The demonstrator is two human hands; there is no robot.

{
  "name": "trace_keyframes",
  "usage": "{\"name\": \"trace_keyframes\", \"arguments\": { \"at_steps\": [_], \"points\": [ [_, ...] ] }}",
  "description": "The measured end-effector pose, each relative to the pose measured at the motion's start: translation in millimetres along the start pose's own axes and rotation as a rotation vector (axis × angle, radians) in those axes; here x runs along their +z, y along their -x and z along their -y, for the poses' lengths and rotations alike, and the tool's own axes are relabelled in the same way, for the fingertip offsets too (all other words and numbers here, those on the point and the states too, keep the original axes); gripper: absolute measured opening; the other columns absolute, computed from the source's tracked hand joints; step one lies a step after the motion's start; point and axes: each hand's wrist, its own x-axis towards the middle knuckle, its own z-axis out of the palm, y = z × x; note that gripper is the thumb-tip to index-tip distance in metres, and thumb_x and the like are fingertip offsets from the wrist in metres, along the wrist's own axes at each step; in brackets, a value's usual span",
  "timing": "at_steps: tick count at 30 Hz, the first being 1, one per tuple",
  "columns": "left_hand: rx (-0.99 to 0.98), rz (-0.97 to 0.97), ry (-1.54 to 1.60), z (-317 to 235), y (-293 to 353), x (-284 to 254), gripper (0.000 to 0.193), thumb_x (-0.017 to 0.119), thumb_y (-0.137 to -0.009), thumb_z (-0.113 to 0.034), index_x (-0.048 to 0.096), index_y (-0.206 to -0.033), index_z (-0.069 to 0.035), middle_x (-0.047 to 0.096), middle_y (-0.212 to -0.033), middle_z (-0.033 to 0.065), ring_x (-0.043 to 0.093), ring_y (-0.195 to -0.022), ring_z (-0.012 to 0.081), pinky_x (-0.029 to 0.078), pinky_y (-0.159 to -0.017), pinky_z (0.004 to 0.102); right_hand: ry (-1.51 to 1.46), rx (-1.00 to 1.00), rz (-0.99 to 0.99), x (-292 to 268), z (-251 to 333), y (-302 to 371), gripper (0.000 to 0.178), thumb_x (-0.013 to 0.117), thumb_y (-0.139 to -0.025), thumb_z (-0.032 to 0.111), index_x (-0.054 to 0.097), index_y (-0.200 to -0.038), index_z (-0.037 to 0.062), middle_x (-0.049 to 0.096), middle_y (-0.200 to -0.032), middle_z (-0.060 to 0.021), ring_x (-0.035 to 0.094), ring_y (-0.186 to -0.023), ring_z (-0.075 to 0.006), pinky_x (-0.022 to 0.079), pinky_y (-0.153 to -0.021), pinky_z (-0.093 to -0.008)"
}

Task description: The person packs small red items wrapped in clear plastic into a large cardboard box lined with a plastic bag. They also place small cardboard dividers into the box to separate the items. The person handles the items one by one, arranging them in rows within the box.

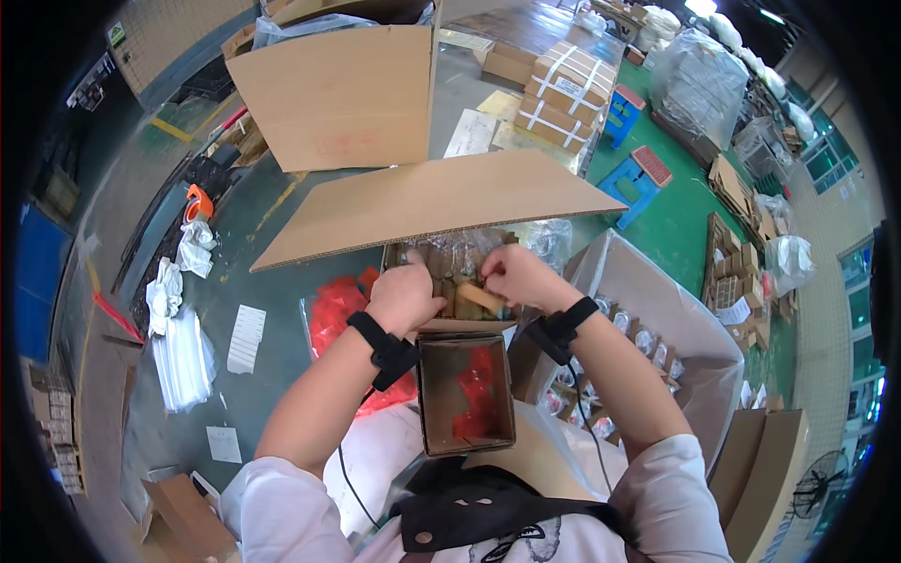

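Observation:
Both of my hands are over an open cardboard box (pixel 469 326) packed with brown pieces (pixel 434 260) under clear plastic wrap (pixel 469 242). My left hand (pixel 405 296) rests at the box's left side, its thumb and forefinger apart and its other fingers partly hidden. My right hand (pixel 526 279) is at the right side, thumb and fingertips pinched together; what they hold is too small to make out. Just below these fingertips a tan piece (pixel 481 298) lies aslant on the others. Nearer to me stands a smaller open box (pixel 428 399) with red pieces (pixel 479 389) inside.
A large cardboard flap (pixel 432 199) leans behind the packed box. Red plastic bags (pixel 336 314) lie left of it. On the right, a lined carton (pixel 690 347) holds several wrapped items. Crumpled paper (pixel 164 293) and a tape dispenser (pixel 197 205) lie at far left. Strapped cartons (pixel 566 89) stand behind.

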Motion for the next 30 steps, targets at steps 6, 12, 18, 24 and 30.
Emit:
{"name": "trace_keyframes", "arguments": {
  "at_steps": [6, 12, 18, 24, 30],
  "points": [
    [-0.021, -0.117, 0.322, 10.7, -11.8, 30.3, 0.086, 0.076, -0.071, -0.04, 0.039, -0.12, 0.021, 0.065, -0.091, 0.0288, 0.066, -0.091, 0.0409, 0.054, -0.081, 0.0394, 0.269, 0.06, -0.028, 7.9, 49.5, 2.5, 0.031, 0.058, -0.079, 0.024, 0.069, -0.082, -0.0045, 0.067, -0.086, -0.0262, 0.066, -0.086, -0.0407, 0.054, -0.08, -0.0446],
    [-0.097, 0.088, 0.537, 3.2, -25.6, 13.6, 0.063, 0.066, -0.081, -0.045, 0.059, -0.118, 0.005, 0.066, -0.103, 0.0259, 0.065, -0.098, 0.0353, 0.051, -0.087, 0.036, 0.416, 0.013, 0.037, 17.3, 21.5, -7.3, 0.027, 0.052, -0.078, 0.016, 0.071, -0.084, -0.0024, 0.068, -0.088, -0.0244, 0.067, -0.087, -0.0383, 0.054, -0.081, -0.0444],
    [-0.145, 0.045, 0.27, -9.7, -30.1, 19.4, 0.061, 0.057, -0.084, -0.049, 0.061, -0.119, 0.001, 0.064, -0.112, 0.0262, 0.061, -0.107, 0.0378, 0.048, -0.092, 0.0386, 0.237, 0.158, 0.017, 15.9, 41.0, 4.0, 0.033, 0.057, -0.071, 0.016, 0.069, -0.091, -0.0067, 0.067, -0.098, -0.0272, 0.066, -0.096, -0.0381, 0.052, -0.086, -0.0415],
    [-0.096, -0.011, 0.418, -10.5, -30.5, 29.7, 0.053, 0.061, -0.082, -0.038, 0.063, -0.116, 0.002, 0.066, -0.11, 0.0225, 0.064, -0.103, 0.0318, 0.048, -0.088, 0.0353, 0.198, 0.234, -0.161, 26.6, 30.1, 15.7, 0.052, 0.07, -0.067, 0.029, 0.064, -0.098, -0.0111, 0.067, -0.099, -0.0268, 0.067, -0.094, -0.0367, 0.054, -0.084, -0.0412],
    [-0.058, 0.063, 0.952, 13.3, -44.0, 52.0, 0.039, 0.064, -0.085, -0.024, 0.063, -0.112, 0.005, 0.067, -0.097, 0.0087, 0.061, -0.088, 0.0157, 0.049, -0.078, 0.0274, 0.098, 0.206, -0.002, 22.5, 28.3, 0.5, 0.071, 0.078, -0.063, 0.04, 0.057, -0.107, -0.0122, 0.067, -0.093, -0.028, 0.067, -0.091, -0.039, 0.055, -0.081, -0.0419]
  ]
}}
